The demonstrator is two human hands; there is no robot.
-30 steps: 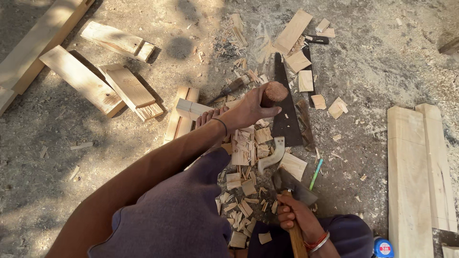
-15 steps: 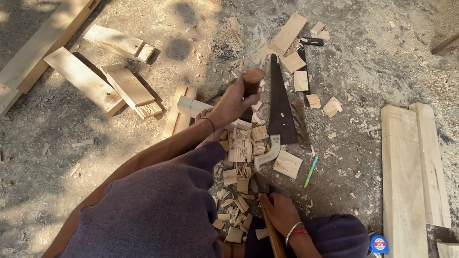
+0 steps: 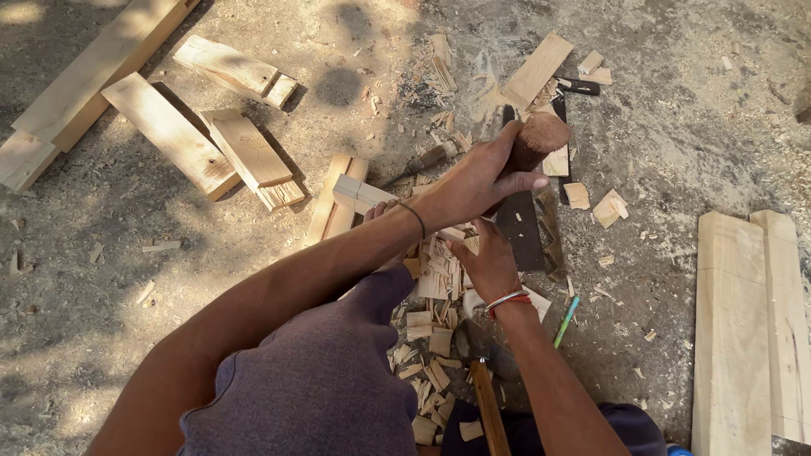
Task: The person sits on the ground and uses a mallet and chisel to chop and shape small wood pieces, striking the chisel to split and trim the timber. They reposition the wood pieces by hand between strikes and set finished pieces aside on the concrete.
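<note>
A: Status on the hands?

B: Left hand (image 3: 477, 181) is wrapped shut around a round wooden handle (image 3: 539, 139), reddish-brown, butt end pointing to 1 o'clock. Handle sits above a dark saw blade (image 3: 519, 232) lying flat on the ground (image 3: 101, 279).

A: Right hand?

B: Right hand (image 3: 488, 263) is just below the left, at 6 o'clock from it, fingers curled down at the edge of the saw blade and the wood. Cannot tell what the grip holds, or whether it is closed; the fingertips are hidden. Bangles (image 3: 505, 300) on that wrist, red and white.

A: What's under them?

B: Pile of wood chips (image 3: 431, 338) running from the hands toward 6 o'clock, between the person's knees. A small pale block (image 3: 361, 192) lies at 9 o'clock from the left hand, resting across 2 thin slats (image 3: 334, 207).

A: Other tools?

B: Hammer (image 3: 483, 397) at 6 o'clock, wooden shaft toward the camera, dark head near the right forearm. Green pencil (image 3: 566, 321) at 4 o'clock from the right hand, on the ground.

A: Surroundings?

B: Several planks (image 3: 169, 131) at 10 o'clock, well apart from the hands. 2 long boards (image 3: 752, 338) side by side at 3 to 4 o'clock. Flat offcut (image 3: 536, 69) at 12 o'clock, small scraps (image 3: 608, 207) at 2 o'clock.
</note>
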